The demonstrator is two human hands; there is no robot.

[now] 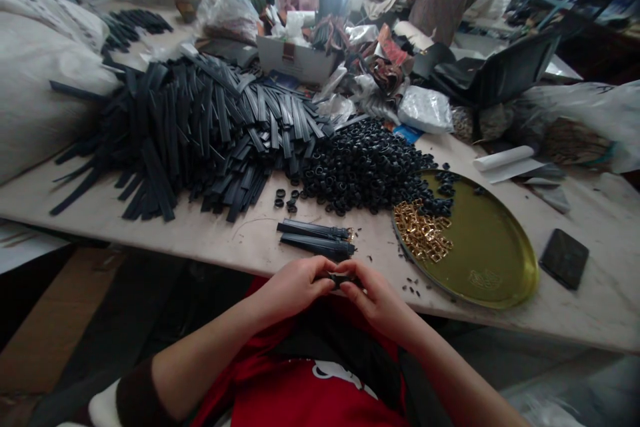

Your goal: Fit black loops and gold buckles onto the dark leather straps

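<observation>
My left hand and my right hand meet at the table's front edge. Thumbs and fingers of both are closed on a small dark piece, mostly covered by the fingers. Just beyond them lie a few black straps with gold buckles at their right ends. A heap of small black loops is further back, and a big pile of black strips spreads to the left. Gold buckles sit on the left side of a round golden tray.
A black phone lies right of the tray. A large white sack stands at the left. Behind are a white box, plastic bags and a black chair-like shape. Two other people are partly visible at the back.
</observation>
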